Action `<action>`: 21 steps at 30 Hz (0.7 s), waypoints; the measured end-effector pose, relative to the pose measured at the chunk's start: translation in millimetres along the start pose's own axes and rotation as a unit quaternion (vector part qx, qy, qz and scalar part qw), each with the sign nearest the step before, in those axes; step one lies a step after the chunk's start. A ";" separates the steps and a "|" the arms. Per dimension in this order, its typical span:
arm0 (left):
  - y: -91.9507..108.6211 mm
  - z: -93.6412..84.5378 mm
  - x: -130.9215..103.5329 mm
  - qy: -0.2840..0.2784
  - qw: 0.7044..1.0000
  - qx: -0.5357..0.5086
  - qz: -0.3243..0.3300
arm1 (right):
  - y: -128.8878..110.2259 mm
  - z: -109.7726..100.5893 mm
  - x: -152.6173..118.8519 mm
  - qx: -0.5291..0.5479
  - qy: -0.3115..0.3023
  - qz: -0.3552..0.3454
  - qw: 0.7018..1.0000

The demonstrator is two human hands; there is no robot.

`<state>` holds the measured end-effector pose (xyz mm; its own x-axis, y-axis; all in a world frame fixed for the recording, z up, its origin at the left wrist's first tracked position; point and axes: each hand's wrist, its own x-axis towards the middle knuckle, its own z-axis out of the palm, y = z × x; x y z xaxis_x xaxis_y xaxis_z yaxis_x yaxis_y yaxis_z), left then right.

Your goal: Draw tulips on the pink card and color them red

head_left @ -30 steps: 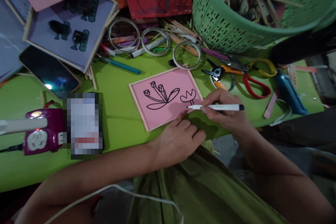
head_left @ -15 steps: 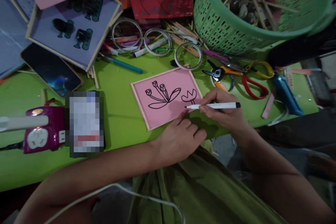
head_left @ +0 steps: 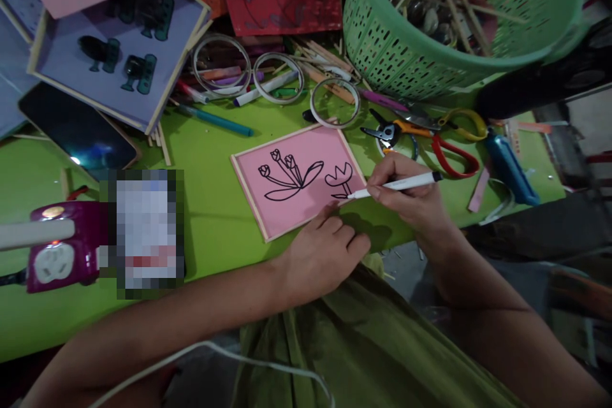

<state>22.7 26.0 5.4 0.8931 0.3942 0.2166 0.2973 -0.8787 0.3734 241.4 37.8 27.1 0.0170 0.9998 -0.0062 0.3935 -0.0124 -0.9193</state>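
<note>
A small pink card with a thin wooden frame (head_left: 253,213) lies on the green table. It bears black line drawings: a cluster of tulips with long leaves (head_left: 296,175) at left and one larger tulip (head_left: 338,174) at right. Between the fingers of my right hand (head_left: 406,194) is a white marker (head_left: 406,183), its tip at the base of the larger tulip's stem. My left hand (head_left: 325,252) is curled at the frame's near edge, one finger pressing on it and holding it; its palm side is hidden.
Tape rolls (head_left: 335,102), a teal pen (head_left: 222,122), pliers (head_left: 389,134) and red-handled scissors (head_left: 454,156) lie beyond the card. A green basket (head_left: 406,44) of sticks stands behind. At left are a dark phone (head_left: 79,127), a blurred-out device (head_left: 148,229) and a purple power socket (head_left: 62,245).
A small leaf shape and more stem now show below the larger tulip. The marker tip has moved slightly right along it. My left hand stays at the frame; the whole view has shifted a little.
</note>
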 end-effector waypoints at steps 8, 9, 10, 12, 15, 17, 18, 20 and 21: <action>1.5 -0.6 0.5 0.000 1.000 0.004 -0.007 | -1.2 0.0 1.6 0.021 0.015 0.015 1.000; 1.4 -0.5 0.5 0.002 1.000 0.004 -0.007 | -0.8 -0.4 1.8 0.024 0.018 0.014 0.999; 1.4 -0.6 0.5 0.002 1.000 0.004 -0.008 | -0.4 -0.8 1.9 0.030 0.021 0.014 0.999; 1.1 -0.8 0.5 0.001 1.000 0.005 -0.008 | 0.5 -1.5 1.4 0.047 0.034 0.014 0.998; 0.9 -0.8 0.2 -0.005 1.000 0.008 -0.008 | 1.0 -1.6 -0.8 0.063 0.054 0.017 0.996; 0.8 -0.4 -0.3 -0.010 1.000 0.010 -0.010 | 0.6 -1.4 -2.3 0.056 0.060 0.020 0.996; 0.8 0.0 -0.6 -0.013 1.000 0.011 -0.012 | 0.3 -1.3 -2.7 0.050 0.059 0.021 0.997; 0.9 0.9 -1.0 -0.011 1.000 0.010 -0.013 | -0.5 -1.2 -2.6 0.039 0.054 0.017 0.998; 1.0 1.2 -1.2 -0.008 1.000 0.009 -0.013 | -0.9 -1.1 -2.3 0.036 0.052 0.015 0.998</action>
<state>22.3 24.3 4.4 0.8897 0.4136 0.1932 0.3271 -0.8729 0.3621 242.0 35.5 28.4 0.1236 0.9923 0.0035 0.3250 -0.0371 -0.9450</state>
